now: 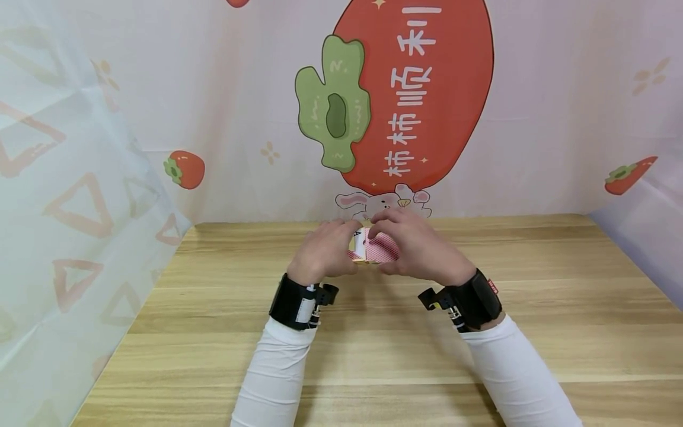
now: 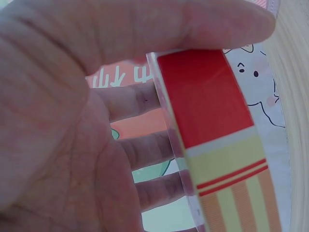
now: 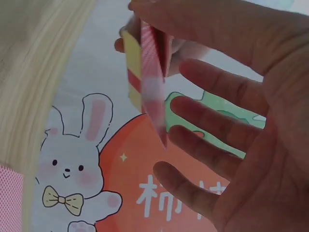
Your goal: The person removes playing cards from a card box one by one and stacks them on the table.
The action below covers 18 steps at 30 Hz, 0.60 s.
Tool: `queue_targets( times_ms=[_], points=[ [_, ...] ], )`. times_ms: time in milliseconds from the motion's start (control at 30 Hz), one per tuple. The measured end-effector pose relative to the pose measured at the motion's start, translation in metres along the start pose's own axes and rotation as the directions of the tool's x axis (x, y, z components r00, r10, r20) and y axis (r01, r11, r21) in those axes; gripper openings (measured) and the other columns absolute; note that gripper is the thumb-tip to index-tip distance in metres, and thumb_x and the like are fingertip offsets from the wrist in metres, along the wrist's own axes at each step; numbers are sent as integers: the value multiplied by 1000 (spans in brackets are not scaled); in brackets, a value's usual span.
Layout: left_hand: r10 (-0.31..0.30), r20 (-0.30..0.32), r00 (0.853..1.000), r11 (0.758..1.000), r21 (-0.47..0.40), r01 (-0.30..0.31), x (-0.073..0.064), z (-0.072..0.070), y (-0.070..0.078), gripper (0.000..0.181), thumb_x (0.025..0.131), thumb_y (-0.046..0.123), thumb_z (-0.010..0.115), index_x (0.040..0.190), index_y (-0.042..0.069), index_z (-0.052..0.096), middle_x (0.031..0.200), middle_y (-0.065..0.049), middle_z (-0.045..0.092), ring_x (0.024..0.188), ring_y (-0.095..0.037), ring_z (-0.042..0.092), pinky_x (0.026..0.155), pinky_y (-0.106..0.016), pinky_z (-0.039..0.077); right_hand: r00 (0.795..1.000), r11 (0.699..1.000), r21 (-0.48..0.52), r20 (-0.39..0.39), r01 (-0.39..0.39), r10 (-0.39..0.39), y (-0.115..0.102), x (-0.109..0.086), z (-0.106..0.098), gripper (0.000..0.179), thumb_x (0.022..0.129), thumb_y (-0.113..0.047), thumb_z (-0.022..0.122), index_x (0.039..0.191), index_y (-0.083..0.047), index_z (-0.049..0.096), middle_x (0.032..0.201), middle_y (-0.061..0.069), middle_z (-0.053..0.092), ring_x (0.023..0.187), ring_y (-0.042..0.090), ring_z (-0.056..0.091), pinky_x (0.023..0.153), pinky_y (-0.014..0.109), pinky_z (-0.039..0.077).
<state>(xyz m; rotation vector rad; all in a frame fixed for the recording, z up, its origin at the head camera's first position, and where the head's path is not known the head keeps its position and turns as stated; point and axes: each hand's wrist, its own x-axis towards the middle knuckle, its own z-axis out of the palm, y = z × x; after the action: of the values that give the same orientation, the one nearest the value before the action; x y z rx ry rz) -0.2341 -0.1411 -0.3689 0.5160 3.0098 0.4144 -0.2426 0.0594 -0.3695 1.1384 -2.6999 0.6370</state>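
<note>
In the head view both hands are raised over the far side of the table. My left hand (image 1: 326, 249) grips a small box (image 2: 207, 106), red above and cream with orange stripes below, that looks like a playing card box. Its thumb lies across one end, the fingers behind. A white face (image 1: 359, 243) with a letter "A" shows between the hands. My right hand (image 1: 418, 246) is beside it, fingers apart and gently bent. In the right wrist view its thumb overlaps the end of a thin, blurred pink-and-white piece (image 3: 153, 82) against the box; the other fingertips stand apart.
A pink dotted surface (image 3: 9, 198) shows at the lower left of the right wrist view, over the wood table (image 1: 373, 356). Directly behind the table's far edge hangs a cloth backdrop (image 1: 256, 107) printed with a big persimmon and a rabbit. A similar cloth (image 1: 80, 178) covers the left side.
</note>
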Motion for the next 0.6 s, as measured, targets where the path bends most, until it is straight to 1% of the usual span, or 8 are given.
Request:
queue_targets(
  times_ms=[100, 267, 500, 600],
  points=[
    [1, 3, 1000, 1000, 10, -1, 0, 0, 1, 65, 76, 21, 85, 135, 16, 59, 115, -4, 63, 103, -26, 55, 82, -48, 48, 1000, 1000, -22, 2, 0, 0, -1, 1, 3, 48, 68, -19, 96, 109, -11, 73, 123, 5, 63, 117, 26, 53, 95, 45, 49],
    [2, 5, 1000, 1000, 18, -2, 0, 0, 1, 63, 75, 21, 86, 133, 16, 60, 110, -3, 62, 99, -24, 55, 78, -45, 48, 1000, 1000, -20, -5, 5, -6, -1, 0, 4, 44, 69, -18, 95, 107, -11, 73, 117, 3, 65, 112, 24, 56, 91, 41, 52],
    [1, 4, 1000, 1000, 18, -1, 1, 0, 0, 60, 75, 21, 85, 130, 16, 60, 107, -2, 62, 99, -24, 56, 77, -45, 47, 999, 1000, -7, 37, -13, 14, 1, -3, 0, 45, 70, -15, 94, 109, -9, 73, 118, 5, 61, 114, 25, 54, 93, 41, 52],
    [-5, 8, 1000, 1000, 7, 5, 1, -1, 0, 61, 75, 21, 85, 130, 16, 60, 108, -2, 62, 99, -23, 55, 77, -45, 47, 998, 1000, -4, 53, -17, 17, 2, -3, -1, 44, 71, -15, 94, 110, -10, 74, 117, 5, 61, 113, 24, 53, 91, 41, 53]
  ],
)
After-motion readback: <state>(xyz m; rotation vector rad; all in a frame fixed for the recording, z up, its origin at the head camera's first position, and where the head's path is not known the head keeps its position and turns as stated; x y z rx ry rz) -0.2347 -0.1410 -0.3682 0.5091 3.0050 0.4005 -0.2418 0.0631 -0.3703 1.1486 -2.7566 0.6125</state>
